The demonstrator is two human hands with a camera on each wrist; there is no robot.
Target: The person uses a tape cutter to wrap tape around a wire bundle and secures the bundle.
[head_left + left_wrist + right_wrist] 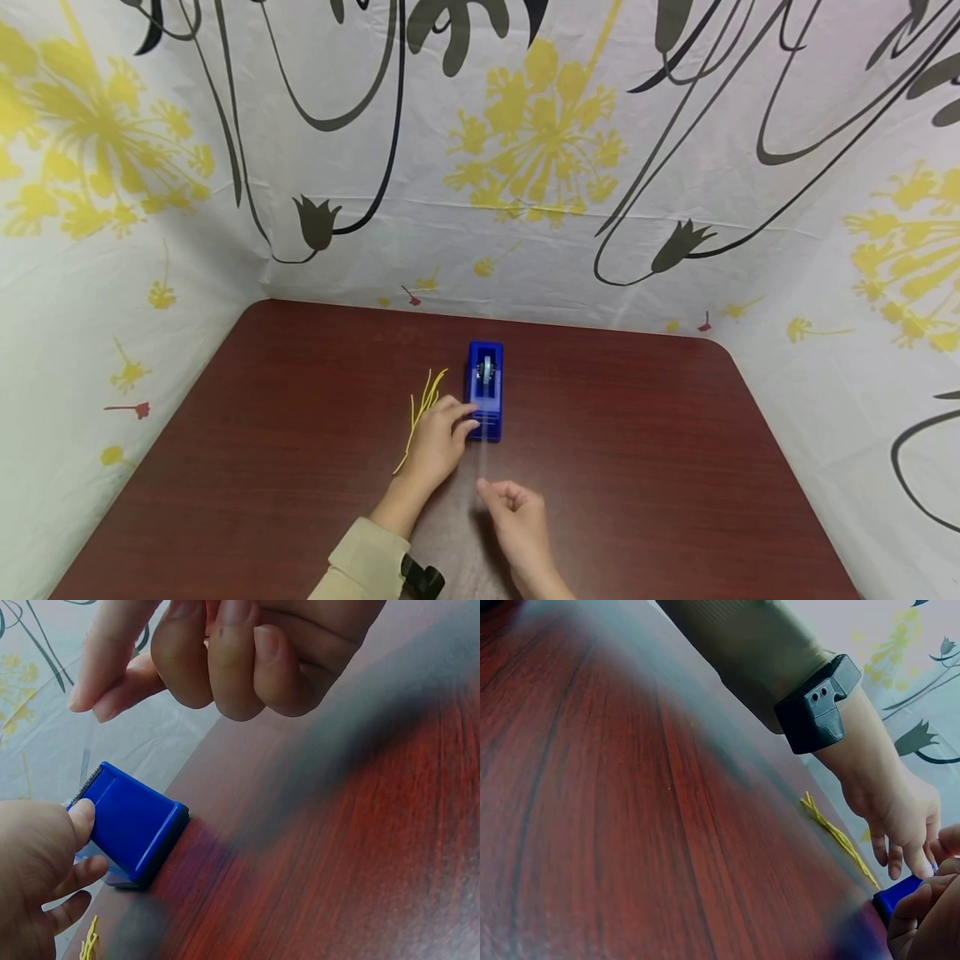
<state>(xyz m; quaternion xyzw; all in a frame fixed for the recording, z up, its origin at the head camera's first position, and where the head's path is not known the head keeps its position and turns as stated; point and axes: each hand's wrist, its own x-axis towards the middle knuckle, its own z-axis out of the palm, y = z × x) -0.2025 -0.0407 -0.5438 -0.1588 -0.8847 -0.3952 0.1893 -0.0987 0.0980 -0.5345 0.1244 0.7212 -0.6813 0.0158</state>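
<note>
No readable text, numbers, brands or signs, none on blue oblong plastic tape dispenser, none on black blocky wrist-worn device, none on white flower-printed cloth backdrop

Room lies right of dispenser (strands obstruct left).

Blue tape dispenser; yellow strands; red-brown wood-grain table.

A beige long sleeve with a seam line round its cuff covers the left arm; beside the cuff sits a boxy black wrist camera with angular edges and 2 small round holes
</note>
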